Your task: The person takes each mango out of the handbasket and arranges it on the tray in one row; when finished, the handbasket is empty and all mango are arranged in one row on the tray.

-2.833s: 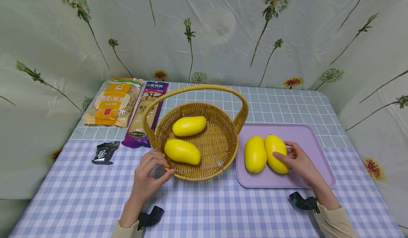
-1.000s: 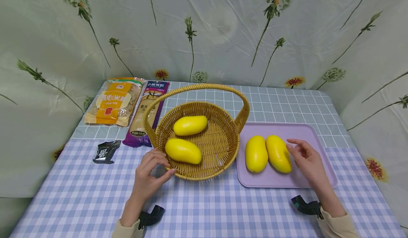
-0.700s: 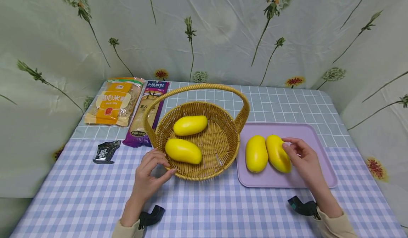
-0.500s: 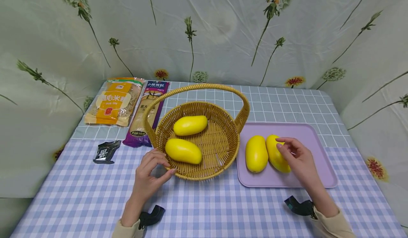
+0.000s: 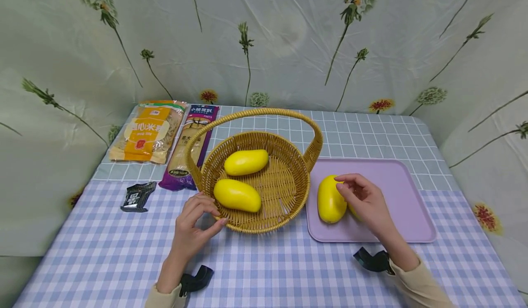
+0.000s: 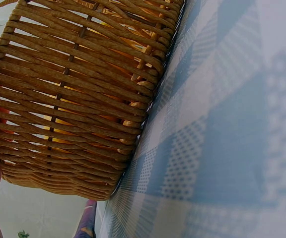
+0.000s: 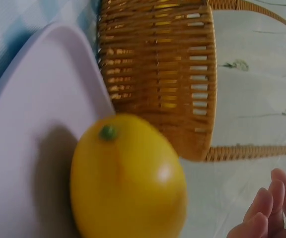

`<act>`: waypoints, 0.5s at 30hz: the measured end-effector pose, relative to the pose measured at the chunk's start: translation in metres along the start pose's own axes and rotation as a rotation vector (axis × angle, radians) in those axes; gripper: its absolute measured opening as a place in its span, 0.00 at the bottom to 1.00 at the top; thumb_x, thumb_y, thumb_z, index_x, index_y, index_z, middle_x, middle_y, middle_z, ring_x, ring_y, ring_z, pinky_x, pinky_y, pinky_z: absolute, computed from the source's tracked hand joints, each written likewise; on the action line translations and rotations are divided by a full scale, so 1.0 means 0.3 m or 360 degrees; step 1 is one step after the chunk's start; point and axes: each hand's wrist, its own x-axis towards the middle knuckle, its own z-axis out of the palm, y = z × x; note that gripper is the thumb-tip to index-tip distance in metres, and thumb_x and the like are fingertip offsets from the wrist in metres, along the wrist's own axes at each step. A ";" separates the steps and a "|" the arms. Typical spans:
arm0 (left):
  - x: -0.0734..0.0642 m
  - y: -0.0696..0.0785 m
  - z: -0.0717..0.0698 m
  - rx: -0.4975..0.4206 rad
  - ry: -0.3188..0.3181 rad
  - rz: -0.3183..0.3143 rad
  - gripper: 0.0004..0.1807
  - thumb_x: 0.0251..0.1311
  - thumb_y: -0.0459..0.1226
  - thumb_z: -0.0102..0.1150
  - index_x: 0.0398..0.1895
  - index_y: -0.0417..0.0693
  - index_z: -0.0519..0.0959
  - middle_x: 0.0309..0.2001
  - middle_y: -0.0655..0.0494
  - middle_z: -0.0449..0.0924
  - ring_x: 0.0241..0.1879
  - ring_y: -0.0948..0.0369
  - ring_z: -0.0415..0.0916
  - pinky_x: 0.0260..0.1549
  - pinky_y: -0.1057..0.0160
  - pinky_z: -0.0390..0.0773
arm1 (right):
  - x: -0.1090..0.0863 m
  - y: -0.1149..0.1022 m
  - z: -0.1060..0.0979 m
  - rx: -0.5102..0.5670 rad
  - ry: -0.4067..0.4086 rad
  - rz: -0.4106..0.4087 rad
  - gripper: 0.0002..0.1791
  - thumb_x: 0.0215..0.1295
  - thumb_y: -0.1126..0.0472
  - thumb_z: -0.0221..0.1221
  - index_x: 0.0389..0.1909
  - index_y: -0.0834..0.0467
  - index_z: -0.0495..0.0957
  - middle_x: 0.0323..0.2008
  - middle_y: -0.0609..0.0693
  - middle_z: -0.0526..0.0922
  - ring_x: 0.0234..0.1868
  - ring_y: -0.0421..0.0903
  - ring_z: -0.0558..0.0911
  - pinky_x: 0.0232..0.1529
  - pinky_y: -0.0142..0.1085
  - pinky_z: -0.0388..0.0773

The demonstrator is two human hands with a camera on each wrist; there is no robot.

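Note:
My left hand (image 5: pixel 191 223) holds the near left rim of a round wicker basket (image 5: pixel 284 179) with a tall arched handle. Two yellow mangoes lie inside, one toward the back (image 5: pixel 246 162) and one toward the front (image 5: pixel 237 196). My right hand (image 5: pixel 371 202) hovers over the lilac tray (image 5: pixel 404 193), fingers loosely bent and nothing between them. Beneath it, one mango (image 5: pixel 352 210) is mostly hidden, and the other mango (image 5: pixel 331 202) lies just left of the fingertips. In the right wrist view a mango (image 7: pixel 128 183) fills the foreground, with the fingers (image 7: pixel 259 206) apart from it.
At the back left lie a clear and orange food bag (image 5: pixel 146 136) and a purple pasta packet (image 5: pixel 185 150). A small black packet (image 5: pixel 138 197) sits in front of them. The tray stands close to the basket's right side. A checked cloth (image 5: pixel 280 271) covers the table.
My right hand was at the right-hand mango, drew back to the right, then moved left over it toward the left-hand mango. Left hand, basket and mangoes stay about where they were.

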 end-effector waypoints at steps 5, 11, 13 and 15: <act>0.001 0.001 0.000 0.0013 -0.0005 -0.0009 0.18 0.58 0.44 0.65 0.23 0.38 0.75 0.30 0.45 0.75 0.35 0.51 0.71 0.57 0.55 0.68 | 0.017 -0.021 0.039 0.0093 -0.0029 -0.0058 0.09 0.64 0.72 0.58 0.44 0.67 0.78 0.29 0.53 0.73 0.26 0.44 0.71 0.23 0.28 0.72; 0.000 0.001 -0.001 0.0027 -0.0005 -0.0016 0.18 0.58 0.45 0.64 0.23 0.38 0.75 0.31 0.48 0.76 0.35 0.51 0.71 0.58 0.55 0.68 | 0.031 -0.117 0.089 0.0065 -0.0066 -0.0112 0.08 0.62 0.75 0.58 0.42 0.68 0.78 0.27 0.54 0.74 0.25 0.44 0.72 0.25 0.28 0.74; -0.001 0.000 -0.001 0.0027 -0.0006 -0.0021 0.18 0.58 0.45 0.64 0.23 0.38 0.75 0.31 0.47 0.76 0.35 0.51 0.71 0.58 0.55 0.68 | 0.034 -0.149 0.104 0.0044 -0.0082 -0.0131 0.08 0.61 0.75 0.57 0.41 0.69 0.78 0.27 0.54 0.74 0.26 0.45 0.72 0.26 0.28 0.73; -0.002 0.000 0.000 0.0026 -0.0009 -0.0025 0.18 0.58 0.45 0.64 0.23 0.38 0.75 0.31 0.47 0.76 0.35 0.50 0.71 0.57 0.54 0.68 | 0.040 -0.166 0.118 0.0043 -0.0098 -0.0164 0.08 0.61 0.76 0.57 0.41 0.70 0.77 0.27 0.54 0.75 0.26 0.44 0.72 0.26 0.28 0.73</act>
